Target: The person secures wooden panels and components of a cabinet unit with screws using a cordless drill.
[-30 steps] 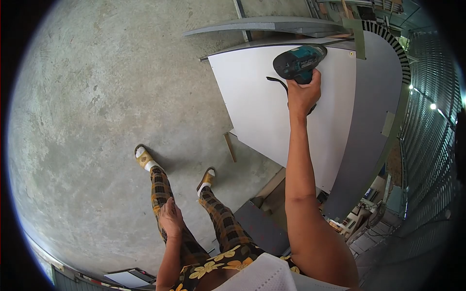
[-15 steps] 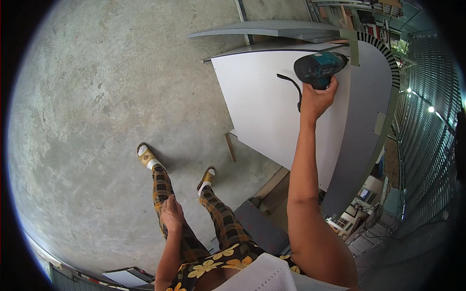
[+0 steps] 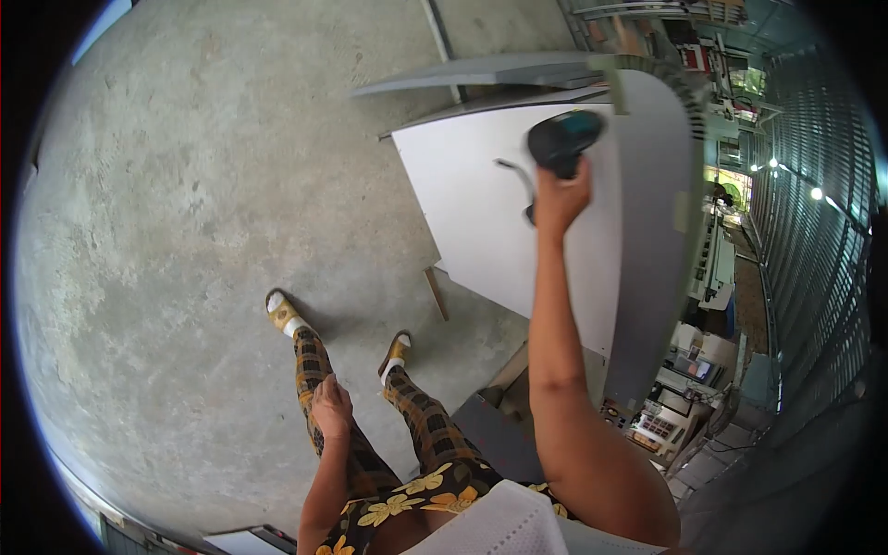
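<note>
My right hand (image 3: 563,196) is wrapped round the grip of a black and teal power drill (image 3: 562,141), held over a white panel (image 3: 481,199). A black strap (image 3: 518,176) hangs beside that hand. The drill is blurred by motion, and its tip points toward the grey curved panel (image 3: 647,203) on the right. Low in the view, my left hand (image 3: 331,407) is close to the checked trousers (image 3: 311,363), its fingers curled together; whether anything is in them is hidden.
Grey boards (image 3: 499,70) lie along the far edge of the white panel. A small wooden strip (image 3: 436,294) is on the concrete floor (image 3: 203,213). Tools and boxes (image 3: 666,421) stand at the lower right, near a corrugated metal wall (image 3: 823,277).
The drill, my right hand and the panels appear further left as the view shifts. More of the cluttered area on the right shows. The drill stays in my right hand.
</note>
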Demonstrator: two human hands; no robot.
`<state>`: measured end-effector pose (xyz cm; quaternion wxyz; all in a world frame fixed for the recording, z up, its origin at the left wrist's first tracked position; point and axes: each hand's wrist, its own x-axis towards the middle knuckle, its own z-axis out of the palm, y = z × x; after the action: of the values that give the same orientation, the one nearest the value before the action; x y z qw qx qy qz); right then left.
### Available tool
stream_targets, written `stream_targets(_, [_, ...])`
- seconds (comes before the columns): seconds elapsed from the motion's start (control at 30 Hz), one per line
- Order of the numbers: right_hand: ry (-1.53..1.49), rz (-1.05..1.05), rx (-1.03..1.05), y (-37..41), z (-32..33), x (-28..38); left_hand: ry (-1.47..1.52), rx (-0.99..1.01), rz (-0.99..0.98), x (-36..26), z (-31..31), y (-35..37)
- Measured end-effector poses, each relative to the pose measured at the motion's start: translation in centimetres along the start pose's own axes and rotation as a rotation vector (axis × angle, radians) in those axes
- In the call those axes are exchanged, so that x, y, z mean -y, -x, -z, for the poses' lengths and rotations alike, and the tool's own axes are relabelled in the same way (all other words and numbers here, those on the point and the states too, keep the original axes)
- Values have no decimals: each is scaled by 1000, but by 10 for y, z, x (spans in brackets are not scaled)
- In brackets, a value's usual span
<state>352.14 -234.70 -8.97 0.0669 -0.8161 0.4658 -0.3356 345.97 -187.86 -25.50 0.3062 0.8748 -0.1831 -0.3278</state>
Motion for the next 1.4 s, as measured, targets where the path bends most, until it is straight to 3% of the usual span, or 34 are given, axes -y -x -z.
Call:
stream_targets(0.07, [13, -92, 165, 41, 3, 8, -7, -9, -16, 3, -7, -1])
stream_targets(0.13, [26, -159, 491, 96, 17, 25, -15, 6, -5, 9, -12, 1])
stream_targets(0.17, [81, -234, 771, 114, 35, 46, -12, 47, 40, 17, -17, 3])
stream_targets(0.23, [132, -2, 990, 174, 41, 33, -25, 17, -23, 3, 1, 7])
stream_targets(0.27, [172, -23, 1153, 196, 50, 38, -33, 2, -52, 3, 8, 9])
stream_targets(0.33, [171, 22, 1312, 252, 60, 13, -22, -28, 19, 11, 25, 10])
stream_targets(0.4, [342, -64, 1561, 269, 86, 14, -25, -92, 57, 22, 45, 4])
stream_targets(0.47, [392, -154, 1657, 321, 92, -36, -54, -179, 63, 35, 76, 1])
stream_targets(0.53, [368, -147, 1588, 312, 145, -33, -154, -197, 89, 52, 106, -5])
stream_targets(0.7, [496, -563, 1531, 318, 211, -78, -197, -214, 286, 73, 174, -18])
stream_targets(0.73, [461, -687, 1489, 322, 219, -85, -220, -213, 261, 80, 180, -22])
stream_targets(0.83, [432, -750, 1349, 322, 241, -90, -254, -194, 200, 81, 187, -31])
stream_targets(0.87, [409, -780, 1321, 324, 246, -92, -256, -210, 119, 80, 183, -35])
stream_targets(0.93, [327, -814, 1309, 333, 253, -96, -220, -114, 185, 63, 173, -44])
stream_targets(0.97, [289, -834, 1301, 339, 258, -100, -129, -92, 172, 86, 153, -64])
stream_targets(1.1, [175, -878, 1255, 372, 275, -108, -146, -9, -60, 14, 122, -52])
stream_targets(1.2, [111, -864, 1177, 417, 295, -125, 73, 112, -64, -39, 98, -29])
stream_targets(1.3, [-23, -1104, 1079, 461, 334, -138, -20, 233, -150, -65, 72, 0])
stream_targets(1.4, [-38, -1159, 914, 505, 384, -145, -217, 339, -264, -72, 47, 21])
